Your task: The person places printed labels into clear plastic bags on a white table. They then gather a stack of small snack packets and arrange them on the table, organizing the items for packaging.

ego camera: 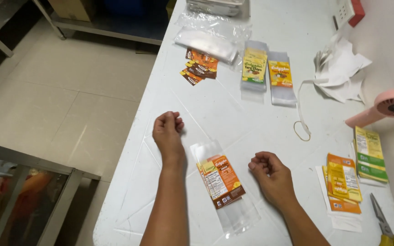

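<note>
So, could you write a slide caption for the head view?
Two loosely closed hands, left hand and right hand, rest beside a labelled clear pouch on a white table.

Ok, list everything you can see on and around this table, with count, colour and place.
table: one, white, fills the view
labelled clear bag: one, orange and brown label, between the hands
small labels: a small pile, orange and brown, far left
clear bag stacks: two, yellow-green and orange labels, far centre
loose plastic sleeves: a heap, clear, far edge
rubber band: one, tan, centre right
crumpled paper: a heap, white, far right
handheld fan: one, pink, right
label stacks: two, orange and yellow-green, near right
pliers: one, yellow handles, bottom right
left hand: closed, empty
right hand: closed, empty
</note>
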